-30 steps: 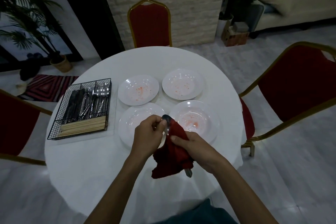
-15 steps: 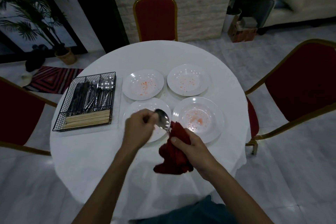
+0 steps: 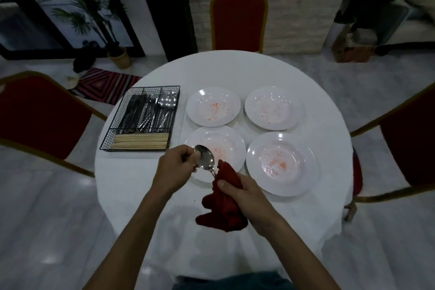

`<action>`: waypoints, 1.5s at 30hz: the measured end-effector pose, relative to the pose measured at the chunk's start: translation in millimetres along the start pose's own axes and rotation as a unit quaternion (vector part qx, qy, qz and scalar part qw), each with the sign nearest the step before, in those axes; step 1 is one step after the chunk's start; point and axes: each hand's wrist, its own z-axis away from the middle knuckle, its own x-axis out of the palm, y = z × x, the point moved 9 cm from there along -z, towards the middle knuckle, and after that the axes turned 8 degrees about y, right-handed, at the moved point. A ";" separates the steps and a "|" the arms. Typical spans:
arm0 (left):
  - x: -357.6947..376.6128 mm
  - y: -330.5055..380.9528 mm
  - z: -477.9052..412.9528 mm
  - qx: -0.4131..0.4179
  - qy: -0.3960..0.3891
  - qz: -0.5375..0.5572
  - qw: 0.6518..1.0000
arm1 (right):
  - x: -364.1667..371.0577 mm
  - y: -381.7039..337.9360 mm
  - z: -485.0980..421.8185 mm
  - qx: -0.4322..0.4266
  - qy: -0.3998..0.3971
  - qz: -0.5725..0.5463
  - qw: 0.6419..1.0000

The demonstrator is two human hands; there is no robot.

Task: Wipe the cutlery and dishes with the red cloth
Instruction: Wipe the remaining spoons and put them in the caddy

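My left hand (image 3: 175,169) pinches the bowl of a spoon (image 3: 206,159) between thumb and fingers, above the white plate (image 3: 231,148) at five o'clock from the wire cutlery basket (image 3: 141,120). My right hand (image 3: 249,200) is closed around the red cloth (image 3: 223,205), which wraps the spoon's handle, I think; the handle is hidden. Three more stained plates lie nearby.

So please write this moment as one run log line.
left hand: grips spoon bowl | right hand: red cloth around handle | four plates: stained
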 end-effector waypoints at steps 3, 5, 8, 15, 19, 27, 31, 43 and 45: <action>-38.3 -12.9 -17.0 -0.033 0.065 0.031 0.997 | 17.9 -1.2 -2.6 0.002 -0.026 0.016 1.000; -43.7 -17.1 -18.0 -0.037 0.076 0.043 0.995 | 29.7 -5.7 -8.7 0.005 -0.038 0.027 0.999; -25.7 -25.2 -7.7 -0.034 0.024 0.040 0.998 | 44.3 -10.9 -21.3 0.008 -0.025 0.042 0.999; -57.5 -72.9 -36.8 -0.079 0.031 0.146 0.986 | 82.3 -8.7 -34.9 0.039 0.001 0.013 0.999; -82.4 -81.0 -56.9 -0.093 0.079 0.187 0.975 | 105.3 -15.3 -42.9 0.025 0.013 0.032 0.999; -22.3 -99.6 -42.2 -0.122 -0.100 0.183 0.970 | 119.2 -12.3 -66.3 0.024 0.122 0.063 0.990; -30.4 -108.5 -67.4 -0.114 -0.104 0.161 0.975 | 131.2 -6.9 -75.4 0.034 0.131 0.060 0.989; -53.6 -124.9 -144.3 -0.112 -0.105 0.156 0.976 | 179.6 -12.6 -118.0 0.060 0.171 -0.032 0.983; -56.1 -125.3 -159.3 -0.125 -0.111 0.166 0.972 | 180.6 -8.9 -120.1 0.069 0.172 -0.051 0.981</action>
